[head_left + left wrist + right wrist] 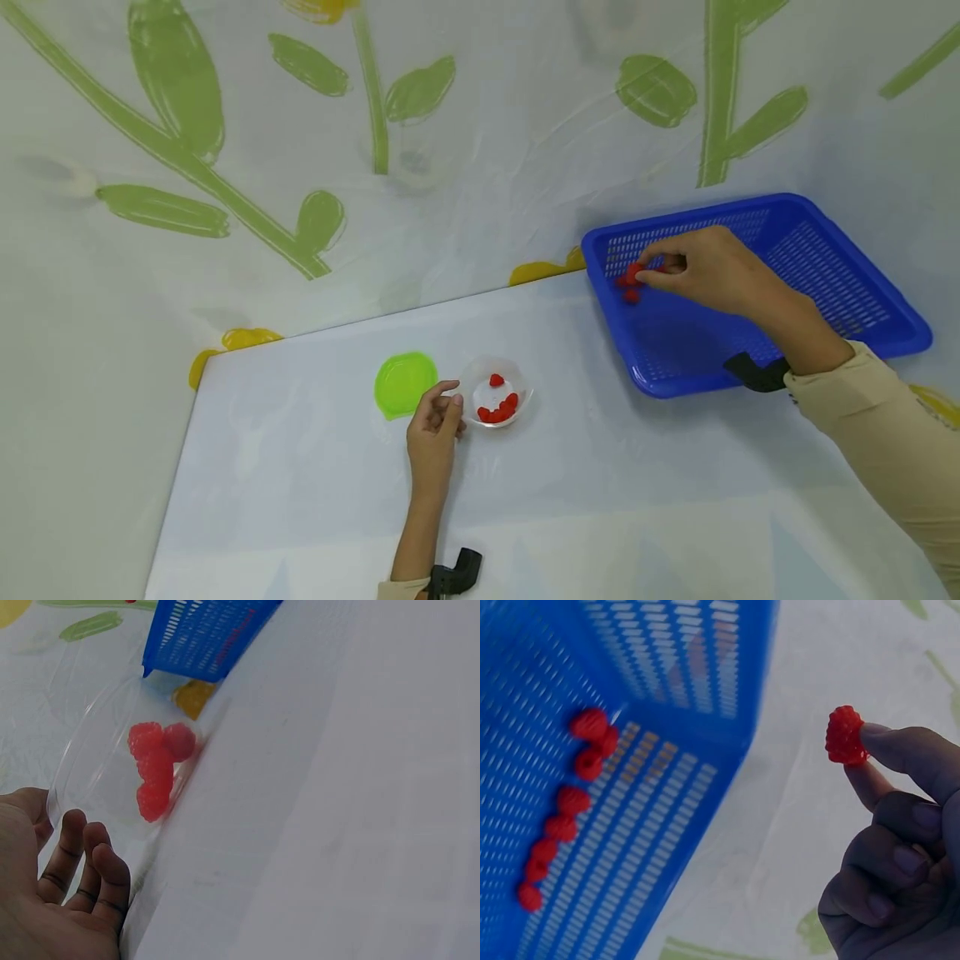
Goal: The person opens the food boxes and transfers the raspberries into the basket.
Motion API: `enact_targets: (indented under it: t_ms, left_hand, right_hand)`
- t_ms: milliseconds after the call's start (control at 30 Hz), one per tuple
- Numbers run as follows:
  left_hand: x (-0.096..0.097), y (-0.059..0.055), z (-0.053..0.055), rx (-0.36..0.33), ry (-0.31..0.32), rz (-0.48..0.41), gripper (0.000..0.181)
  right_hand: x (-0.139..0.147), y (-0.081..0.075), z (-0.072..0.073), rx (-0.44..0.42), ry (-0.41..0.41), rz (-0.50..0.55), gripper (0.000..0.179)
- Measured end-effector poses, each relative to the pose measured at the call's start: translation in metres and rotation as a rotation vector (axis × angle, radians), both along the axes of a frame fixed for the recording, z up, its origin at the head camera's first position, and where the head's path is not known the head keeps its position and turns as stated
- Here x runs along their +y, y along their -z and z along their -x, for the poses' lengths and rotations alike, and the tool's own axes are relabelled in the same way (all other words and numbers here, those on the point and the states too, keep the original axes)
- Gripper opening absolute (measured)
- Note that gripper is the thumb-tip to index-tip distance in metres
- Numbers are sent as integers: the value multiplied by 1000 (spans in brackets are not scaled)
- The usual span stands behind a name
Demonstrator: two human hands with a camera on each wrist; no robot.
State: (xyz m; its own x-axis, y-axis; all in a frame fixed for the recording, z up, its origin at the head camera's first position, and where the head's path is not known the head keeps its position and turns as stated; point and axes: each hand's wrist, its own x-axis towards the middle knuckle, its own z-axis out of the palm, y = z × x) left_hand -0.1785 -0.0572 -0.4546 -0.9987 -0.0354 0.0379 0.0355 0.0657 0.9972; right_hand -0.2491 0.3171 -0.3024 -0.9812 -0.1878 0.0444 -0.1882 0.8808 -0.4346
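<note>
My right hand (697,262) pinches a red raspberry (845,735) between thumb and forefinger, its other fingers curled in. In the head view this hand is over the blue basket (652,375), where several more raspberries (573,800) lie against one side. A clear plastic bowl (517,367) stands on the table with several raspberries (155,766) inside. Beside its left rim is my left hand (437,421), fingers loosely bent and holding nothing, fingertips right at the bowl's edge. A bright green lid (405,383) lies just left of the bowl, close behind the left hand.
The white table (315,475) runs back to a wall covering (487,183) painted with green stems and leaves. The blue basket has raised slotted walls and takes up the table's right side.
</note>
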Motion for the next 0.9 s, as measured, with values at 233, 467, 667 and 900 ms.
enact_targets:
  t_ms: [233,467,667,900]
  left_hand:
    - [-2,0,-4,-3,-6,-15,25]
    - [0,0,-2,7,-6,-22,25]
    - [1,0,-2,0,-8,-19,24]
    - [1,0,-1,3,-6,-13,24]
  right_hand:
    - [14,5,8,-36,16,-11,22]
    - [26,4,16,-68,39,-15,19]
    - [30,10,24,-96,36,-36,24]
    - [38,23,35,-154,17,-38,25]
